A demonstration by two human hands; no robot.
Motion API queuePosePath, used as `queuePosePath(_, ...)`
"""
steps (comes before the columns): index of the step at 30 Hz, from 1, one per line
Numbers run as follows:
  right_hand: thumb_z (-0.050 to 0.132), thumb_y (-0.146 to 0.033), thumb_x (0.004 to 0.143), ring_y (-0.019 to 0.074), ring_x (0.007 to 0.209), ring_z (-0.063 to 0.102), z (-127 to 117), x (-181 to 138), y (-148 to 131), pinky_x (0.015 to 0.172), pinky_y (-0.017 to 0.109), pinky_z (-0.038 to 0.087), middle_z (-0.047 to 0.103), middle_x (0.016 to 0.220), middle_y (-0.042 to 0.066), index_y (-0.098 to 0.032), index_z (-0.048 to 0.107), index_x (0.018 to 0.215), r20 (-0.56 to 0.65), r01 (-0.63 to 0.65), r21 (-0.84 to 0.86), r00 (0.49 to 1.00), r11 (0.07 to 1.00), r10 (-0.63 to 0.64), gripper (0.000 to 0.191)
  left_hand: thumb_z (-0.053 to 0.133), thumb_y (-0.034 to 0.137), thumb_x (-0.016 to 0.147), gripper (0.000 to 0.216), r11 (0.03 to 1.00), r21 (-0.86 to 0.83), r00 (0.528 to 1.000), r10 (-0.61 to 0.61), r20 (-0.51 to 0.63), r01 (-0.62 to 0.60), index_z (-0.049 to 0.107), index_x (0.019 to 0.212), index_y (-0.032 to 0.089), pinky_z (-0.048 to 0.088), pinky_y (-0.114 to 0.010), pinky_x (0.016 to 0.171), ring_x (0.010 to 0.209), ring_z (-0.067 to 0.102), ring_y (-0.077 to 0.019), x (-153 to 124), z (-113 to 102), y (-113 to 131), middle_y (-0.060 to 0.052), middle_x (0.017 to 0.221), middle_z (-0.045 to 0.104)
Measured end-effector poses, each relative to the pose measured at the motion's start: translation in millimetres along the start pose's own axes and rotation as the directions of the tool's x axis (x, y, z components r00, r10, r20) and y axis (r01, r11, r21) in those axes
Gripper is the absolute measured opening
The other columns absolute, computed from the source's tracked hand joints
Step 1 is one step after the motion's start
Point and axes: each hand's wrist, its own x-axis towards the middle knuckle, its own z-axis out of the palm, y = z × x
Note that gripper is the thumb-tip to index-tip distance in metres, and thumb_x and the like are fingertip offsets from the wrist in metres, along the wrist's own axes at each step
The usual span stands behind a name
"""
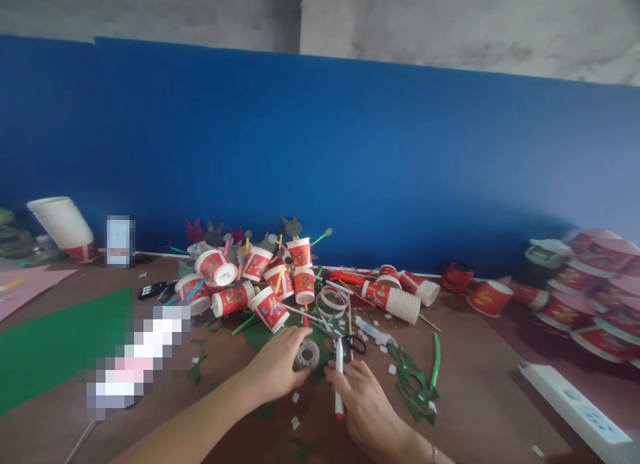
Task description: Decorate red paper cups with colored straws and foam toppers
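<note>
My left hand [276,369] reaches forward over the brown table [480,384], its fingers curled round a small roll of clear tape [307,355]. My right hand [364,399] lies just to the right of it and grips a white marker with a red tip [339,379], held roughly upright along the fingers. Black-handled scissors [350,343] lie just beyond the marker. Behind both hands is a heap of red-and-white paper cups [260,284] with coloured sticks and small cut-out shapes stuck in them.
A green sheet [55,344] and a pink sheet [25,284] lie at the left. Green paper offcuts [415,384] and white scraps litter the table. More red cups [590,291] pile at the right, near a white power strip [575,404]. A blue board [320,157] backs the table.
</note>
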Motion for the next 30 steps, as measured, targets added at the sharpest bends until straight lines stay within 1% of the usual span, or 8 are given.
queuePosePath(4, 0.043, -0.002, 0.065, 0.0199, 0.089, 0.055, -1.5, 6.2, -7.4, 0.087, 0.033, 0.036, 0.064, 0.099, 0.008, -0.016, 0.052, 0.116, 0.078, -0.002, 0.049, 0.997, 0.999, -0.002, 0.053, 0.058, 0.013, 0.073, 0.056, 0.976, -0.204, 0.970, -0.122, -0.210, 0.079, 0.042, 0.126, 0.019, 0.043, -0.036, 0.097, 0.113, 0.054, -0.0220, -6.8, 14.4, -0.9, -0.010, 0.121, 0.057)
queuePosePath(7, 0.044, -0.004, 0.067, 0.0185, 0.082, 0.054, -3.3, 8.5, -10.7, 0.085, 0.032, 0.036, 0.063, 0.093, 0.006, -0.018, 0.056, 0.104, 0.093, -0.013, 0.089, 0.996, 0.996, 0.005, 0.042, 0.061, 0.017, 0.073, 0.059, 0.949, -0.305, 0.965, -0.147, -0.218, 0.076, 0.038, 0.128, 0.017, 0.045, -0.038, 0.095, 0.106, 0.058, -0.0225, -14.2, 31.3, -2.0, -0.010, 0.113, 0.059)
queuePosePath(10, 0.043, -0.003, 0.069, 0.0177, 0.076, 0.053, -3.6, 6.7, -7.3, 0.082, 0.032, 0.036, 0.063, 0.085, 0.004, -0.018, 0.056, 0.094, 0.064, -0.016, 0.090, 0.998, 0.996, 0.010, 0.032, 0.061, 0.014, 0.071, 0.063, 0.955, -0.291, 0.971, -0.117, -0.210, 0.052, 0.036, 0.129, 0.019, 0.043, -0.042, 0.098, 0.110, 0.055, -0.0242, -19.5, 40.7, -2.5, -0.011, 0.117, 0.057)
queuePosePath(12, 0.041, -0.002, 0.069, 0.0181, 0.076, 0.054, -2.7, 3.4, -1.3, 0.081, 0.032, 0.036, 0.063, 0.083, 0.005, -0.018, 0.056, 0.095, 0.030, -0.018, 0.058, 0.999, 0.998, 0.016, 0.034, 0.061, 0.012, 0.069, 0.066, 0.964, -0.264, 0.978, -0.090, -0.188, 0.038, 0.037, 0.130, 0.019, 0.041, -0.043, 0.100, 0.112, 0.053, -0.0247, -20.9, 41.4, -2.3, -0.011, 0.119, 0.056)
queuePosePath(16, 0.039, 0.001, 0.071, 0.0193, 0.083, 0.058, -0.5, -3.8, 11.7, 0.082, 0.033, 0.035, 0.066, 0.089, 0.007, -0.016, 0.054, 0.107, -0.035, -0.036, -0.001, 0.999, 0.999, 0.036, 0.043, 0.063, 0.010, 0.068, 0.064, 0.975, -0.221, 0.986, -0.056, -0.157, 0.020, 0.041, 0.128, 0.018, 0.041, -0.041, 0.100, 0.112, 0.051, -0.0247, -21.5, 38.9, -1.0, -0.011, 0.118, 0.057)
queuePosePath(20, 0.039, 0.002, 0.072, 0.0191, 0.084, 0.059, -0.3, -6.3, 15.7, 0.083, 0.033, 0.035, 0.068, 0.092, 0.008, -0.016, 0.053, 0.116, -0.034, -0.050, -0.045, 0.998, 0.998, 0.049, 0.050, 0.065, 0.011, 0.070, 0.059, 0.976, -0.216, 0.985, -0.046, -0.166, 0.009, 0.045, 0.125, 0.021, 0.041, -0.042, 0.100, 0.113, 0.051, -0.0253, -22.2, 39.0, -0.8, -0.010, 0.118, 0.058)
queuePosePath(26, 0.041, 0.002, 0.071, 0.0190, 0.084, 0.060, 0.5, -5.6, 13.3, 0.081, 0.032, 0.036, 0.068, 0.091, 0.008, -0.016, 0.057, 0.109, -0.063, -0.072, -0.031, 0.996, 0.997, 0.070, 0.046, 0.067, 0.012, 0.069, 0.059, 0.973, -0.230, 0.986, -0.005, -0.169, -0.034, 0.048, 0.123, 0.022, 0.040, -0.045, 0.102, 0.115, 0.052, -0.0261, -22.3, 42.5, -5.4, -0.009, 0.120, 0.059)
queuePosePath(30, 0.039, 0.003, 0.070, 0.0197, 0.087, 0.060, -0.3, -6.5, 12.8, 0.084, 0.034, 0.036, 0.069, 0.095, 0.009, -0.016, 0.056, 0.112, -0.070, -0.060, -0.002, 0.996, 0.998, 0.059, 0.050, 0.071, 0.015, 0.066, 0.069, 0.968, -0.251, 0.984, -0.030, -0.175, -0.015, 0.043, 0.129, 0.020, 0.036, -0.049, 0.106, 0.125, 0.045, -0.0294, -21.4, 44.7, -7.9, -0.014, 0.132, 0.050)
